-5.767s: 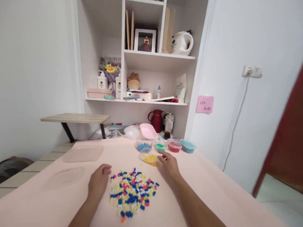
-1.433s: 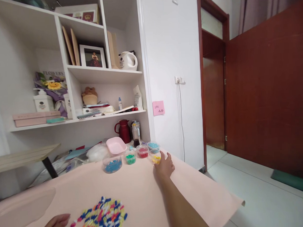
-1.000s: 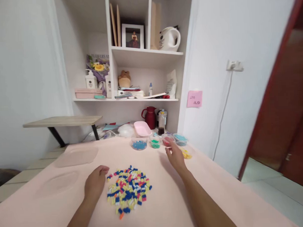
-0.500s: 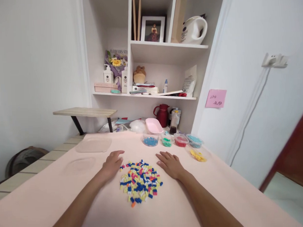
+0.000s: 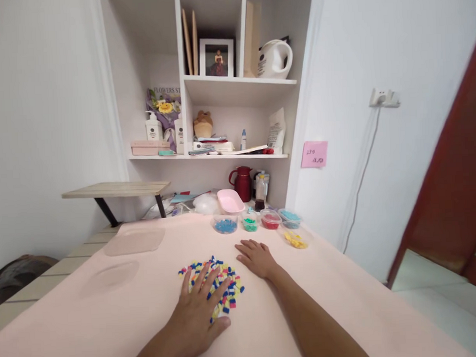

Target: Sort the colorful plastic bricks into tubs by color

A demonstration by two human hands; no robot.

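A pile of small building bricks (image 5: pixel 230 285) in blue, yellow, white, pink and orange lies in the middle of the table. My left hand (image 5: pixel 199 310) is spread palm down over the pile's left and near side, hiding many of the bricks; whether it presses on them I cannot tell. To the right of the pile, my right hand (image 5: pixel 256 258) rests on the pink tabletop with fingers stretched out, holding nothing. Beyond it stand clear tubs of blue pieces (image 5: pixel 225 226), green pieces (image 5: pixel 250 224), red pieces (image 5: pixel 270 219), light blue pieces (image 5: pixel 290 217) and yellow pieces (image 5: pixel 295 240).
Two clear plastic lids (image 5: pixel 134 241) lie at the table's left. A pink basin (image 5: pixel 230 201), a red jug (image 5: pixel 243 184) and a bottle of dark liquid (image 5: pixel 260 193) stand at the back, under the shelves. A small raised wooden stand (image 5: pixel 117 189) is at the back left.
My left hand has moved from the pile's far left side to over the bricks, with its fingers spread. My right hand stays beside the pile. The view has turned slightly right.
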